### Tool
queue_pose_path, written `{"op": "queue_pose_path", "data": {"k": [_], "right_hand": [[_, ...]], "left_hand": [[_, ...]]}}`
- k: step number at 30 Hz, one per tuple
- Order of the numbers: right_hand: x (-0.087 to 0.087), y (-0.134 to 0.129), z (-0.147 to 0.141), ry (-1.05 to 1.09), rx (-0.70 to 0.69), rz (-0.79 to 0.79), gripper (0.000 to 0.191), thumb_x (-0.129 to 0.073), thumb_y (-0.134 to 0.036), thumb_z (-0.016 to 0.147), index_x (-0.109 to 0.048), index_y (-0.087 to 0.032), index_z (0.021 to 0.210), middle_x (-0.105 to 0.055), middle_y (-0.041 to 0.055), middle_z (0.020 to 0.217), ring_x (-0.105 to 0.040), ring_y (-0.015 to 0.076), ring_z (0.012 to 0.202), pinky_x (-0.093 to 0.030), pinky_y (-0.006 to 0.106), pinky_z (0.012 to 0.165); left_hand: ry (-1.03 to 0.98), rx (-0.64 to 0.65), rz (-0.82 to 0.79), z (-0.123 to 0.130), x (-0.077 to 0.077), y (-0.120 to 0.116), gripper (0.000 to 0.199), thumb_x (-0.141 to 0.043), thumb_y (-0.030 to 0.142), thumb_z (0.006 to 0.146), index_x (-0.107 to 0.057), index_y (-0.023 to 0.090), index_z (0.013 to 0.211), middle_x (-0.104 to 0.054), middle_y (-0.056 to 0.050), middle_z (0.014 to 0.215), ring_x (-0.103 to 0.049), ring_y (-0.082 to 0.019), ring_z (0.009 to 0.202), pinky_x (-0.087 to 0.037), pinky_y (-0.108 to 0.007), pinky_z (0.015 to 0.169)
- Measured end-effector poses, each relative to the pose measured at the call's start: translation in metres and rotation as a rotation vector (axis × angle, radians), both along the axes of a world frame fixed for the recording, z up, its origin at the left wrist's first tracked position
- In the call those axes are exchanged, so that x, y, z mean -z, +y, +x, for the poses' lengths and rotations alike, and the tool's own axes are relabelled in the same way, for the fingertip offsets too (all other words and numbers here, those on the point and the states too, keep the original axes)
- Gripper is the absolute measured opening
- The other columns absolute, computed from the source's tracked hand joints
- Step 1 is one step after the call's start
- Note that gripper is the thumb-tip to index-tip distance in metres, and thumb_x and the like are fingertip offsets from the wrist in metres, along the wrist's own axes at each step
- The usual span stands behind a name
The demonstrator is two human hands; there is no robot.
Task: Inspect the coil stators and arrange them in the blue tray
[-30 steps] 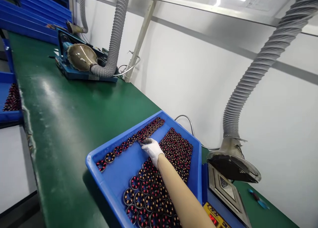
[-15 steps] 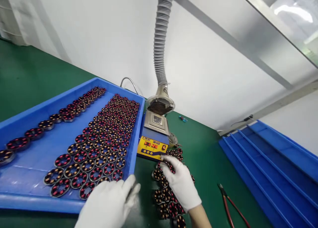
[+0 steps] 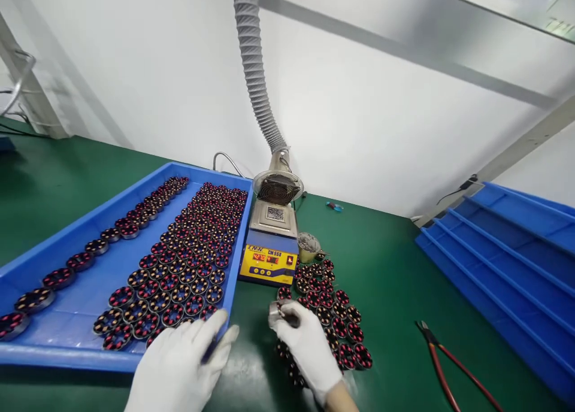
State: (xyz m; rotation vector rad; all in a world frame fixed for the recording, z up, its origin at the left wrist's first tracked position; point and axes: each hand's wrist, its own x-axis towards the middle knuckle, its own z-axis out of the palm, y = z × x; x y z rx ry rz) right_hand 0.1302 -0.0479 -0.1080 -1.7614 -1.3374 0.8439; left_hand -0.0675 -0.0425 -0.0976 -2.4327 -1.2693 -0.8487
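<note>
My right hand, in a white glove, pinches a motor stator, a small metal ring, between thumb and fingers. It is raised over a cluster of similar stators with red or tan windings on the green table, and the palm hides part of that cluster. My left hand, also gloved, is at the near right corner of a blue tray. Its thumb and forefinger are apart with no stator visible between them; whether it touches the tray I cannot tell. Inside the tray lie many stators in close rows.
Beyond my hands stands a yellow-and-blue solder pot with a lit display, under a fume hood on a grey hose. A small cup is beside it. Red-handled cutters lie on the right, near stacked blue trays.
My right hand has lifted a stator from the cluster and drawn it slightly left and nearer. My left hand has shifted a little left and down. The camera view has turned.
</note>
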Motion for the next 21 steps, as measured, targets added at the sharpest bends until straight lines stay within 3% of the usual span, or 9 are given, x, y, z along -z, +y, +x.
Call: {"op": "queue_pose_path", "data": {"k": [2,4,6,7,10,14,18,21], "right_hand": [[-0.002,-0.01,-0.003,0.463,0.056,0.024,0.031,-0.064,-0.048,0.071,-0.061,-0.018,0.078,-0.064,0.0027,0.071,-0.06,0.0161,0.064,-0.048,0.029,0.064],[-0.007,-0.019,-0.012,0.847,0.065,0.047,0.046,-0.073,-0.055,0.06,-0.061,-0.02,0.088,-0.065,0.0016,0.074,-0.062,0.0165,0.068,-0.049,0.03,0.067],[-0.014,-0.026,-0.025,1.119,0.047,0.069,0.054,-0.079,-0.051,0.054,-0.062,-0.022,0.096,-0.066,0.0019,0.077,-0.063,0.0182,0.075,-0.049,0.032,0.073],[-0.017,-0.029,-0.032,1.146,0.04,0.088,0.052,-0.079,-0.05,0.055,-0.063,-0.023,0.096,-0.067,0.0021,0.078,-0.064,0.0187,0.076,-0.049,0.033,0.076],[-0.025,-0.036,-0.041,0.984,0.038,0.172,0.039,-0.067,-0.056,0.068,-0.067,-0.022,0.087,-0.068,0.0052,0.082,-0.063,0.0206,0.083,-0.048,0.034,0.082],[-0.032,-0.041,-0.024,0.616,-0.073,0.344,0.044,-0.059,-0.062,0.071,-0.07,-0.022,0.084,-0.065,0.0078,0.083,-0.061,0.0215,0.081,-0.05,0.032,0.074],[-0.039,-0.041,-0.005,0.341,-0.33,0.448,0.027,-0.071,-0.044,0.069,-0.07,-0.028,0.092,-0.058,0.0034,0.083,-0.059,0.0176,0.075,-0.049,0.028,0.067],[-0.041,-0.039,-0.006,0.299,-0.375,0.509,0.015,-0.069,-0.037,0.073,-0.07,-0.029,0.086,-0.055,0.0002,0.076,-0.058,0.0146,0.069,-0.047,0.026,0.063]], "left_hand": [[-0.101,0.084,0.111,0.007,-0.006,-0.004,0.036,-0.033,0.037,0.094,-0.062,0.017,0.092,-0.072,-0.004,0.071,-0.066,-0.017,0.056,-0.049,-0.029,0.052],[-0.206,0.158,0.161,0.019,-0.013,-0.007,0.034,-0.041,0.042,0.091,-0.058,0.014,0.097,-0.072,-0.008,0.08,-0.067,-0.016,0.069,-0.05,-0.028,0.063],[-0.259,0.187,0.195,0.031,-0.018,-0.009,0.032,-0.045,0.042,0.089,-0.057,0.013,0.098,-0.071,-0.012,0.089,-0.066,-0.018,0.08,-0.05,-0.029,0.071],[-0.276,0.192,0.208,0.035,-0.019,-0.009,0.03,-0.046,0.04,0.089,-0.057,0.013,0.098,-0.071,-0.012,0.09,-0.066,-0.019,0.082,-0.049,-0.03,0.072],[-0.329,0.223,0.16,0.039,-0.021,-0.011,0.026,-0.043,0.036,0.091,-0.057,0.015,0.099,-0.07,-0.009,0.089,-0.066,-0.018,0.081,-0.049,-0.03,0.072],[-0.431,0.303,-0.023,0.032,-0.028,-0.015,0.029,-0.041,0.045,0.091,-0.054,0.021,0.098,-0.07,-0.002,0.083,-0.066,-0.012,0.075,-0.053,-0.021,0.067],[-0.415,0.369,-0.12,0.029,-0.038,-0.017,0.029,-0.033,0.044,0.094,-0.052,0.022,0.095,-0.068,0.001,0.073,-0.065,-0.01,0.066,-0.053,-0.018,0.059],[-0.317,0.406,-0.043,0.028,-0.042,-0.017,0.029,-0.033,0.038,0.095,-0.053,0.017,0.096,-0.068,-0.002,0.077,-0.064,-0.012,0.069,-0.051,-0.023,0.063]]}}
